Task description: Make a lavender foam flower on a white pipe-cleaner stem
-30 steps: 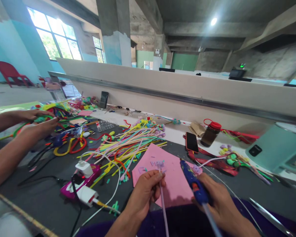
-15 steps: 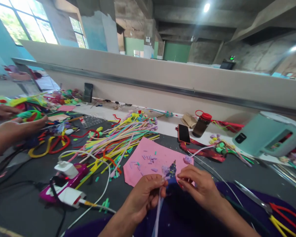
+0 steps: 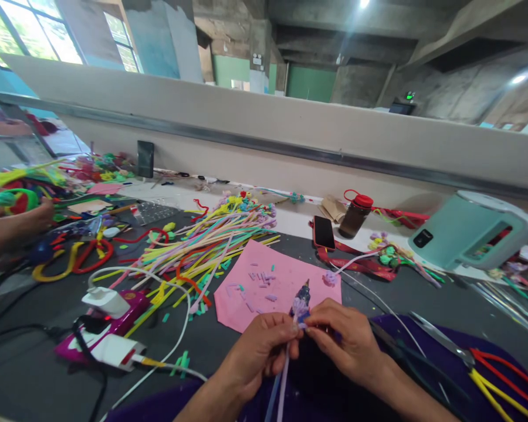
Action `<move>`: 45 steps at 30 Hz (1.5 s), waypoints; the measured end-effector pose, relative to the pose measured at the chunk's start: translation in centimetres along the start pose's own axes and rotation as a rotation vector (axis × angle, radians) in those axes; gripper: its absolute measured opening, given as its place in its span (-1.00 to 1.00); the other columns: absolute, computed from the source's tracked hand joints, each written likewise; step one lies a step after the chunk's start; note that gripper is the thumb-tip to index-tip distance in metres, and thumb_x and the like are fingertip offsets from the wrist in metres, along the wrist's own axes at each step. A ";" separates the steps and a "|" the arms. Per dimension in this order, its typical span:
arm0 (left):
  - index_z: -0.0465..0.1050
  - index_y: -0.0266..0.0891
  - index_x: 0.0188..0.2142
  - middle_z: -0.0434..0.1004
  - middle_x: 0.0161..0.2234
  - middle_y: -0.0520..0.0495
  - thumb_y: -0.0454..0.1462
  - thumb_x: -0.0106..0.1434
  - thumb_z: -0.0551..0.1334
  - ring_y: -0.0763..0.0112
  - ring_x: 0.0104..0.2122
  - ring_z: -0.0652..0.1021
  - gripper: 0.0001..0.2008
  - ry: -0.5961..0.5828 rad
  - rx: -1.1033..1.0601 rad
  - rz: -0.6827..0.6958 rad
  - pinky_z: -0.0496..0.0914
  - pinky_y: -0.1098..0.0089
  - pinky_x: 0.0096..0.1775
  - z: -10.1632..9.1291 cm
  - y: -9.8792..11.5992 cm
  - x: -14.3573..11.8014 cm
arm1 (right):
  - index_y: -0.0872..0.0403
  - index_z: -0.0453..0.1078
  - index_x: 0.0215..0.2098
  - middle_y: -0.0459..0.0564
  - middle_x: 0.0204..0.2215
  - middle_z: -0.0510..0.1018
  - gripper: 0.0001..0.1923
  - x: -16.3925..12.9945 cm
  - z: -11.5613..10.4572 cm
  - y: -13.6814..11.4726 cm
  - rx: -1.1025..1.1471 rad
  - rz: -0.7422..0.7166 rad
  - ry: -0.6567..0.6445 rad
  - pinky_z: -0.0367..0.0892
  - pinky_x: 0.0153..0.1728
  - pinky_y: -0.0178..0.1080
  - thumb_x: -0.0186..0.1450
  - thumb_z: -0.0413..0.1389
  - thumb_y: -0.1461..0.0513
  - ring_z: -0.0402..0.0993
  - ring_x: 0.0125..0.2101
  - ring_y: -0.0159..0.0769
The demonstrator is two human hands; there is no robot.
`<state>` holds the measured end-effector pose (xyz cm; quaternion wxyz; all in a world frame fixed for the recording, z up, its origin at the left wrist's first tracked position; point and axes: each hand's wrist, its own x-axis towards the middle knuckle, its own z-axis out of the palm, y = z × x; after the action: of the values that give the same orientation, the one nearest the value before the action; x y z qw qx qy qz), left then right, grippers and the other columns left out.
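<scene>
- Head view: left hand (image 3: 259, 351) pinches a lilac pipe-cleaner stem (image 3: 283, 381) near its top; the stem hangs down toward the lap.
- Right hand (image 3: 347, 343) closed around a blue glue gun (image 3: 303, 296), nozzle up, right beside the small purple flower head (image 3: 297, 306) on the stem tip.
- Both held over the near edge of the pink foam sheet (image 3: 264, 287) on the dark surface (image 3: 48, 363).
- Progress: flower looks partly built; cut purple bits (image 3: 259, 278) remain unused on the sheet, stem pile (image 3: 206, 246) untouched.
- A co-worker's hand (image 3: 13, 223) far left.
</scene>
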<state>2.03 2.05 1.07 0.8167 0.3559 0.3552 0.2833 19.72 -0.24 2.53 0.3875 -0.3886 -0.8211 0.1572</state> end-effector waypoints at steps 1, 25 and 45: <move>0.35 -0.34 -0.55 0.36 -0.72 0.07 -0.21 0.03 0.24 0.74 -0.84 0.16 -0.79 0.002 0.000 0.003 -0.12 0.58 -0.75 0.0 -0.1 0.0 | 0.09 0.35 -0.30 -0.05 -0.44 0.48 -0.91 0.0 0.0 -0.1 0.002 0.013 -0.007 0.24 -0.42 -0.36 0.20 0.06 0.34 0.39 -0.42 -0.40; 0.43 -0.34 -0.55 0.30 -0.82 0.10 -0.23 0.06 0.13 0.67 -0.89 0.14 -0.79 -0.029 0.283 -0.139 -0.08 0.60 -0.84 0.0 -0.3 0.3 | 0.09 0.37 -0.45 -0.11 -0.51 0.46 -0.89 0.6 -3.0 0.3 0.038 0.140 -0.154 0.23 -0.43 -0.37 0.14 0.04 0.38 0.36 -0.49 -0.44; 0.44 -0.31 -0.59 0.29 -0.83 0.12 -0.27 0.03 0.11 0.65 -0.90 0.13 -0.80 -0.089 0.343 -0.151 -0.07 0.58 -0.85 -0.1 -0.4 0.4 | 0.06 0.37 -0.34 -0.05 -0.42 0.51 -0.86 0.8 -3.8 0.1 -0.174 -0.061 -0.355 0.23 -0.30 -0.31 0.25 -0.03 0.33 0.38 -0.35 -0.36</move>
<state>2.27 2.17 0.50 0.7778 0.4745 0.3875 0.1405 22.39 0.24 5.35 0.2060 -0.3615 -0.8985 0.1399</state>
